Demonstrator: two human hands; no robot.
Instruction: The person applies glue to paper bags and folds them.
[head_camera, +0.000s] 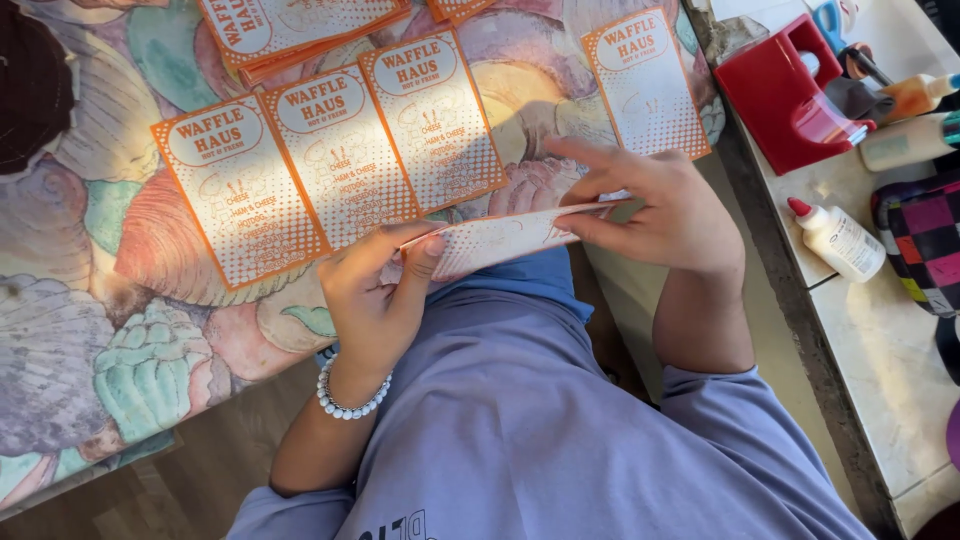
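Note:
Both of my hands hold one orange-and-white paper sheet (500, 238) nearly edge-on, just above the front edge of a seashell-patterned table cover (90, 300). My left hand (375, 295), with a pearl bracelet on the wrist, pinches the sheet's left end. My right hand (650, 205) pinches its right end. Three matching printed sheets (335, 160) lie flat side by side on the cover just beyond my hands. Another single sheet (645, 85) lies further right.
A stack of the same sheets (290, 30) sits at the top edge. On the stone counter (880, 360) to the right stand a red holder (785, 95), a white glue bottle with a red cap (838, 240), other bottles (905, 140) and a chequered pouch (930, 240).

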